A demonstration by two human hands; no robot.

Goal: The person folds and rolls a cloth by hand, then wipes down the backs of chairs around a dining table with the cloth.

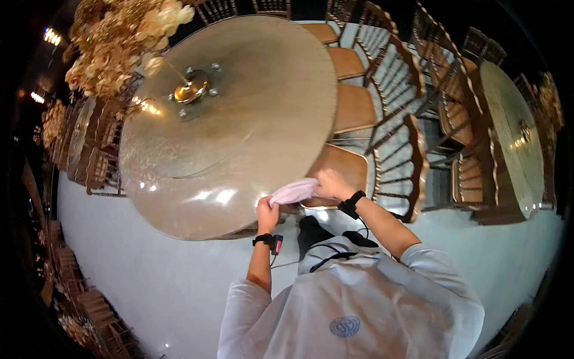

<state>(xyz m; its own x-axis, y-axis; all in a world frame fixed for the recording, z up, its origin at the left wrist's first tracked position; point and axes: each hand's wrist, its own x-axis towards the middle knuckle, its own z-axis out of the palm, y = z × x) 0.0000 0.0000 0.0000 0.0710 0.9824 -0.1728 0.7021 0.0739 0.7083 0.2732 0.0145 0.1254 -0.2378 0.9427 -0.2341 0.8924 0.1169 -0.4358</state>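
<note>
A pale pink cloth (294, 191) is stretched between my two hands, bunched and twisted along its length. My left hand (266, 216) pinches its near left end close to the rim of the round table (257, 137). At the other end, the fingers of my right hand (332, 183) are closed around the cloth, over the seat of a brown chair (344, 170). Dark bands circle both wrists. The cloth hangs in the air at the table's edge; whether it touches the tabletop, I cannot tell.
A tall flower arrangement (116, 45) rises at the far left of the table, above a gold base (190, 91) with small glass pieces around it. Chairs with spindled backs (397, 161) line the right side. Another round table (511, 131) stands farther right. Pale floor (173, 281) surrounds me.
</note>
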